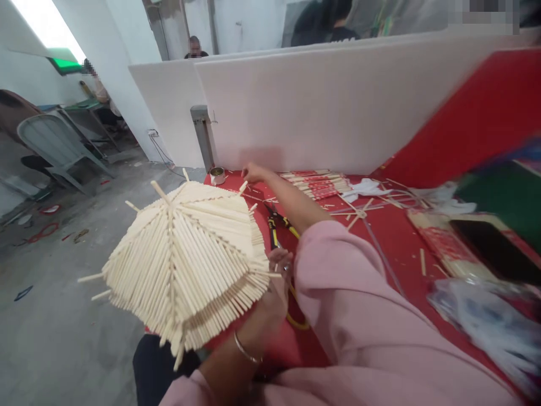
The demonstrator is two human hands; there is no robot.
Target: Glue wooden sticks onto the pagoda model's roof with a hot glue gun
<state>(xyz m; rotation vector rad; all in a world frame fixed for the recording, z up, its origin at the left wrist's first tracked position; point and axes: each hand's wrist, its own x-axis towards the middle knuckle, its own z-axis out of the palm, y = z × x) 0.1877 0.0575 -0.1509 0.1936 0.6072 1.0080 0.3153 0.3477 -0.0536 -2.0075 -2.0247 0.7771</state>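
Observation:
A layered, umbrella-shaped model of pale wooden sticks [198,248] takes up the left of the view, tilted, with stick ends poking out around its rim. My left hand [279,270], wearing a ring, has its fingers curled at the model's right edge and seems to hold it there; part of the hand is hidden. My right hand [252,172] reaches to the far side of the table, fingertips pinched and pointing down, just right of a small open tin [217,175]. Anything between those fingertips is too small to make out. Yellow-and-black pliers [274,232] lie between my arms.
Bundled sticks [316,185] and loose offcuts lie on the red tabletop [393,242]. A phone [496,248] and clear plastic bags [486,321] are at the right. White boards [321,113] stand behind. A chair [59,146] and other people are farther off.

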